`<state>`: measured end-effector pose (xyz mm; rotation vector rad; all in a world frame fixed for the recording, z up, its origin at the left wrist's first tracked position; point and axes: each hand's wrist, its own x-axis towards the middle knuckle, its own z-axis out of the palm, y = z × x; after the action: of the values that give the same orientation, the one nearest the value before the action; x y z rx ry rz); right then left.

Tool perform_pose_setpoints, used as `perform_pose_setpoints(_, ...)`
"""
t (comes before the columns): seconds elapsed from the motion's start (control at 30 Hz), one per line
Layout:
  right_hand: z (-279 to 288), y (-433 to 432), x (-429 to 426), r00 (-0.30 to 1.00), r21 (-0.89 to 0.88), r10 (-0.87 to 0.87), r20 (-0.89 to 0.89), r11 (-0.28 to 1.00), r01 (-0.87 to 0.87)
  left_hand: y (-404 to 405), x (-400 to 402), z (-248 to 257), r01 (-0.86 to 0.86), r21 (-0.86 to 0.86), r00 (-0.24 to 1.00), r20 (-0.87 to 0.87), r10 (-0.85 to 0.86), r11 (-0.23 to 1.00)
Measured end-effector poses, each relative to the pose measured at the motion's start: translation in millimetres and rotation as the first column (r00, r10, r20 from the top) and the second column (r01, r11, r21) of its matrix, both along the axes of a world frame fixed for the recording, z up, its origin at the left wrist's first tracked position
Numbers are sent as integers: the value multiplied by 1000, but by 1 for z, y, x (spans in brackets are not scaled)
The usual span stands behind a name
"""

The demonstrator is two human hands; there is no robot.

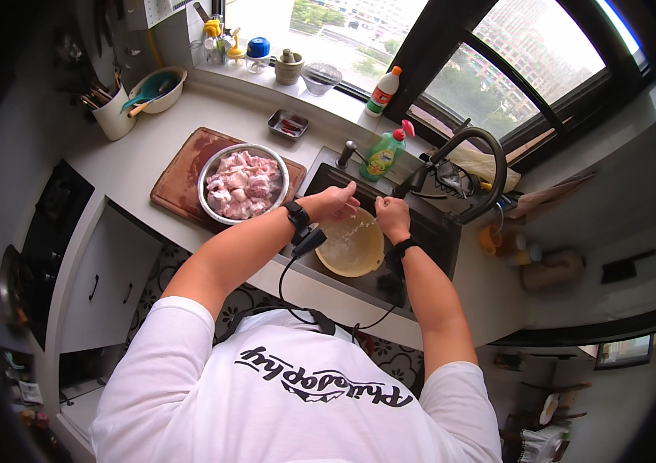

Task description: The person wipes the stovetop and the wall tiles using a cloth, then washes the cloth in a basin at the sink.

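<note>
A pale yellow basin with cloudy water stands in the dark sink. Over its far left side is my left hand, fingers apart and nothing seen in them. My right hand is curled above the basin's far right rim, close to the base of the dark faucet; whether its fingers hold anything is hidden. Whitish drops or splashes show over the water between both hands. Left of the sink, a metal bowl full of raw meat pieces rests on a wooden cutting board.
Behind the sink stand a green dish soap bottle and a soap dispenser. A small metal tray holds red items. Jars and a stone mortar line the windowsill. A black cable hangs from my left wrist.
</note>
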<state>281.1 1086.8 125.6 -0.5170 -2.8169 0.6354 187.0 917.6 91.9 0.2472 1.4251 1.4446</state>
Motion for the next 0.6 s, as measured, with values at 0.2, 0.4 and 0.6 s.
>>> perform_pose_setpoints(0.2, -97, 92, 27, 889, -94, -198, 412, 962, 257, -11, 0, -27, 41, -177, 969, -234, -83, 983)
perform_pose_setpoints(0.4, -205, 127, 53, 761, -181, -89, 642, 948, 263, -20, -13, -19, 76, -287, 711, -655, -254, 955)
perform_pose_setpoints(0.6, -274, 123, 65, 791, -408, -36, 610, 842, 353, -18, 0, -21, 27, -372, 325, -874, -360, 928)
